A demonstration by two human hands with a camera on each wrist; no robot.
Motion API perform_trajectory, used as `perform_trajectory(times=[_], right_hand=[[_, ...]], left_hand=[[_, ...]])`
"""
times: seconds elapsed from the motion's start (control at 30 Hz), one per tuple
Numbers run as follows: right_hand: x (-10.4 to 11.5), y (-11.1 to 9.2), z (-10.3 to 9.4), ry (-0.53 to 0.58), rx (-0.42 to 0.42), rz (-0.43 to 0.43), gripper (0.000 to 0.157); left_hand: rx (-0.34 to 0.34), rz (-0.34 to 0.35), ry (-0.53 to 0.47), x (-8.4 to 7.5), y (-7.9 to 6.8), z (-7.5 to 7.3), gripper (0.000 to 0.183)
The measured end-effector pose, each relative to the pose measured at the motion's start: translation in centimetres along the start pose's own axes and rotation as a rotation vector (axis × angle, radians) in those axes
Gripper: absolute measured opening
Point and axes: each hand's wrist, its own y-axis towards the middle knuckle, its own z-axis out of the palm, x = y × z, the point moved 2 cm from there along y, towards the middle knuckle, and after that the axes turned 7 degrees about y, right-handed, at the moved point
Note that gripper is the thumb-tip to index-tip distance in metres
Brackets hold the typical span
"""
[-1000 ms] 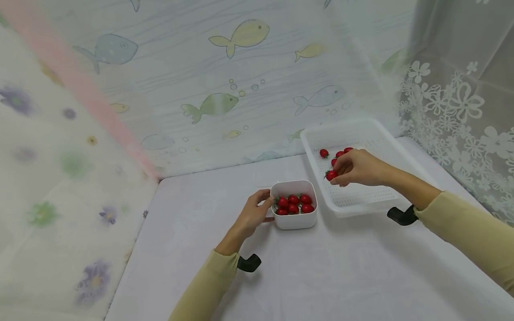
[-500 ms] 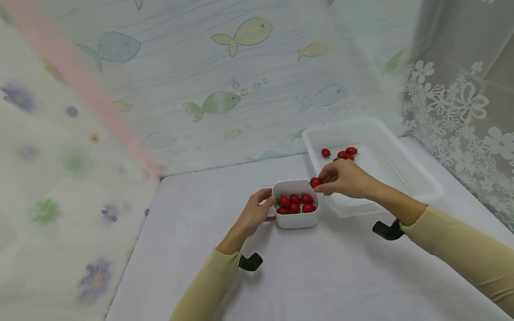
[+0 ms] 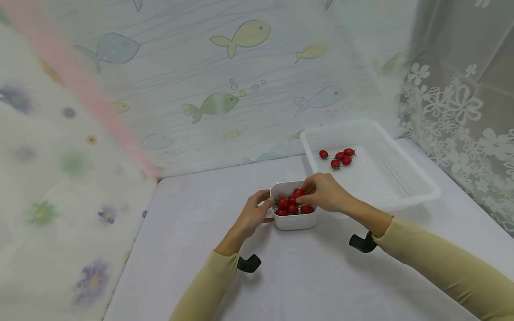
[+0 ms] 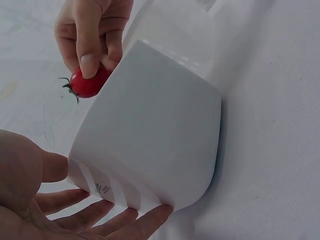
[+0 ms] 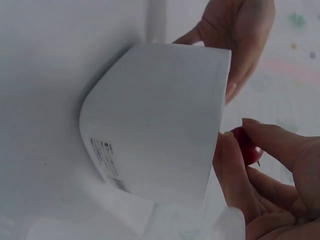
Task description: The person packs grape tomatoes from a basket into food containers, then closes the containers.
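A small white box (image 3: 296, 223) holding several red cherry tomatoes (image 3: 282, 203) stands on the white cloth. My left hand (image 3: 251, 212) holds it at its left side; in the left wrist view the thumb (image 4: 54, 166) is at the rim and the fingertips lie along the wall. At the box's opening, my right hand (image 3: 326, 192) pinches one cherry tomato (image 4: 88, 82) between thumb and fingers. That tomato (image 5: 246, 147) shows its green stalk end beyond the rim in both wrist views. The right hand partly hides the box's right side in the head view.
Behind and to the right stands a large white perforated basket (image 3: 405, 156) with several cherry tomatoes (image 3: 347, 160) in its left half. A fish-patterned sheet (image 3: 168, 89) closes off the back, and a lace curtain (image 3: 462, 107) hangs at the right.
My right hand has picked a cherry tomato out of the basket and carried it left to the white box's opening. The left hand has stayed on the box.
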Motion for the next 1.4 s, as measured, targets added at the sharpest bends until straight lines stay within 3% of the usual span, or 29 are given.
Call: perform_trajectory(times=[0.27,0.63,0.93,1.2,1.4], right_hand=[[0.8,1.2,1.8,-0.055,-0.068,-0.021,0.015],[0.1,3.0,3.2,-0.203,-0.099,0.07,0.016],[-0.3,3.7,4.3,-0.269,-0.046,0.09,0.016],[-0.3,3.9,4.4,-0.257,-0.03,0.111,0.018],[-0.5,4.0,4.7,-0.273,-0.034,0.091,0.017]], left_hand=[[-0.005,0.009,-0.007,0.0,0.1,-0.2,0.04],[0.0,0.021,-0.022,0.0,0.1,-0.1,0.038],[0.032,0.025,-0.043,-0.2,0.1,-0.1,0.042],[0.039,0.038,-0.026,-2.8,-1.8,-0.3,0.042],[0.045,0.014,-0.029,-1.9,-1.3,-0.3,0.043]])
